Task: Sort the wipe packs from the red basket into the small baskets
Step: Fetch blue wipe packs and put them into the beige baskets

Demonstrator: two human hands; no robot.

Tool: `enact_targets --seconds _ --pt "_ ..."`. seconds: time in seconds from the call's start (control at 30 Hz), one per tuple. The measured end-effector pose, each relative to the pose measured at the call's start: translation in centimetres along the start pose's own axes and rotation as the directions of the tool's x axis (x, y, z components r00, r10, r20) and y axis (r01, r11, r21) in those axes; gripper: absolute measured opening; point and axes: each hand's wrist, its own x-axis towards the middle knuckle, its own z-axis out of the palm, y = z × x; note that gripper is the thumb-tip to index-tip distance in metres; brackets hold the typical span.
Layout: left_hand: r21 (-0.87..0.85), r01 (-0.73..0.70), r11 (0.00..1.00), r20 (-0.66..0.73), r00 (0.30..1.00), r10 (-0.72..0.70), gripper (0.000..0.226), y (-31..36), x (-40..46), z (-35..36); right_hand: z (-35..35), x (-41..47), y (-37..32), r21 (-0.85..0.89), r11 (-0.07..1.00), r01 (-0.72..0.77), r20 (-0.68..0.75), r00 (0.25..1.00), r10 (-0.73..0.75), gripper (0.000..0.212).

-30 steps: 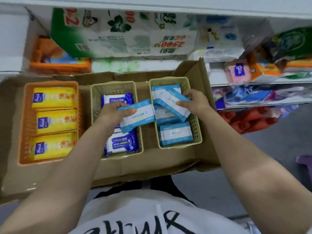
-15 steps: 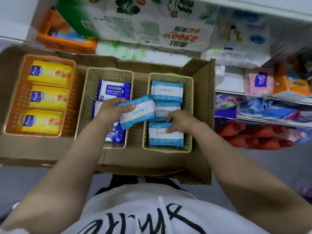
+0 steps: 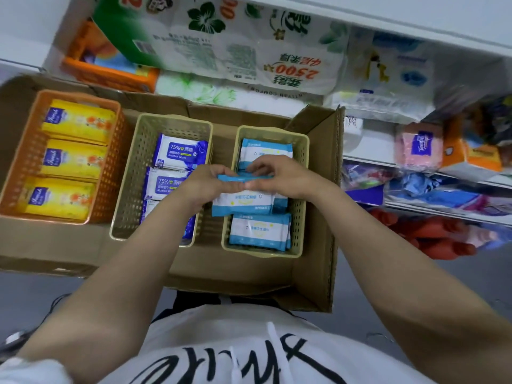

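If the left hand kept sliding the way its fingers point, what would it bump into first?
Most likely the right hand. The left hand points rightward along the light blue wipe pack both hands hold, and their fingertips look nearly touching above the right beige basket; depth is unclear.

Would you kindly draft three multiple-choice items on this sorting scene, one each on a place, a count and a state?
1. Where do the yellow wipe packs lie?
A. In the orange basket
B. In the middle beige basket
C. On the floor

2. How many small baskets stand in the cardboard box?
A. Two
B. Three
C. Five

3. What is happening to the light-blue pack over the right beige basket?
A. It lies untouched
B. The left hand and the right hand both hold it
C. It is torn open

Answers: 1 A, three yellow packs fill the orange basket; 2 B, one orange and two beige; 3 B, fingers of both hands grip its top edge.
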Motion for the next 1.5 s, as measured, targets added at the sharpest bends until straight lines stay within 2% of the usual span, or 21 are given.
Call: enact_targets --seconds 0.07,0.17,0.23,0.33,0.4,0.43,0.47,0.53,0.57,0.63,0.7,0.73,0.8,0.83,0.9,0.97,1.03,1.17,1.23,1.4,1.5 --pt "-0.019 -0.05 0.999 -0.09 0.995 0.048 0.024 0.0 0.3 1.0 -0.3 0.4 0.8 -0.073 0.997 -0.035 -0.04 0.999 0.033 0.039" --pt "0.139 -0.087 0.986 -0.258 0.958 0.121 0.047 -0.8 0.9 1.9 -1.4 0.5 2.9 -0.07 0.99 -0.126 -0.256 0.961 0.105 0.03" --pt "0.169 -0.056 0.984 -0.258 0.961 0.099 0.055 -1.6 1.2 2.4 -1.7 0.6 3.7 -0.064 0.98 -0.187 -0.257 0.952 0.165 0.03" --pt "0.151 -0.044 0.988 -0.273 0.958 0.085 0.051 -2.1 1.4 3.0 -1.1 0.9 3.7 -0.1 0.974 -0.204 -0.208 0.961 0.18 0.029" --pt "0.132 -0.099 0.986 -0.4 0.905 0.144 0.045 -2.0 1.1 3.3 -0.7 1.1 3.4 0.038 0.975 -0.221 -0.209 0.952 0.224 0.025" --pt "0.119 -0.146 0.982 -0.472 0.862 0.185 0.042 -1.7 1.0 3.4 -0.6 1.0 3.2 0.227 0.946 -0.231 -0.203 0.939 0.278 0.023" --pt "0.101 -0.194 0.976 -0.523 0.824 0.218 0.04 -1.4 0.8 3.5 -0.5 0.9 2.9 0.468 0.855 -0.223 -0.174 0.926 0.336 0.02" --pt "0.054 -0.249 0.967 -0.537 0.809 0.239 0.039 -0.6 0.6 3.5 -0.2 0.5 2.3 0.834 0.534 -0.137 -0.077 0.93 0.359 0.021" --pt "0.013 -0.248 0.969 -0.492 0.842 0.222 0.038 -0.2 0.7 3.6 -0.1 0.3 2.1 0.9 0.424 -0.106 -0.052 0.938 0.344 0.025" --pt "-0.125 -0.195 0.973 -0.31 0.939 0.148 0.031 0.7 0.9 3.8 0.4 0.1 1.6 0.929 0.358 -0.09 -0.035 0.944 0.328 0.033" --pt "-0.212 -0.168 0.963 -0.205 0.971 0.124 0.026 1.3 1.0 3.7 0.7 -0.2 1.0 0.882 0.46 -0.103 -0.089 0.922 0.378 0.042" --pt "-0.191 -0.179 0.965 -0.205 0.969 0.139 0.026 1.5 1.1 3.4 0.6 -0.2 0.8 0.789 0.603 -0.116 -0.189 0.888 0.418 0.05" --pt "-0.091 -0.193 0.977 -0.194 0.966 0.173 0.023 1.6 1.1 2.3 -0.3 -0.5 0.9 0.396 0.91 -0.124 -0.489 0.81 0.324 0.068" --pt "-0.047 -0.187 0.981 -0.166 0.97 0.177 0.022 1.7 1.2 1.8 -0.9 -0.7 0.8 0.202 0.977 -0.066 -0.567 0.805 0.172 0.074" --pt "-0.025 -0.172 0.985 -0.094 0.981 0.169 0.022 1.9 1.1 1.0 -1.9 -0.9 0.4 0.002 0.998 0.062 -0.488 0.871 -0.053 0.073" --pt "-0.042 -0.169 0.985 -0.039 0.985 0.167 0.025 2.0 1.0 1.1 -2.5 -0.7 0.0 -0.01 0.998 0.061 -0.276 0.959 -0.061 0.055" --pt "-0.057 -0.176 0.983 -0.056 0.983 0.173 0.028 1.8 0.9 1.5 -2.7 -0.4 0.3 -0.014 1.0 0.004 -0.157 0.988 -0.006 0.028" --pt "0.089 -0.161 0.983 -0.278 0.944 0.18 0.05 0.3 1.1 2.2 -2.9 -0.1 2.3 -0.021 0.994 -0.107 -0.388 0.917 0.091 0.012" --pt "0.109 -0.123 0.986 -0.277 0.949 0.149 0.058 -0.9 1.5 2.6 -2.9 0.0 3.3 -0.013 0.986 -0.169 -0.45 0.881 0.145 0.012" --pt "0.031 -0.104 0.994 -0.293 0.95 0.108 0.044 -3.1 2.2 3.6 -1.0 1.3 3.7 -0.05 0.978 -0.2 -0.289 0.941 0.178 0.015" --pt "-0.013 -0.102 0.995 -0.316 0.944 0.093 0.041 -4.0 2.6 3.5 1.0 2.1 3.8 -0.164 0.97 -0.18 -0.249 0.959 0.136 0.023"
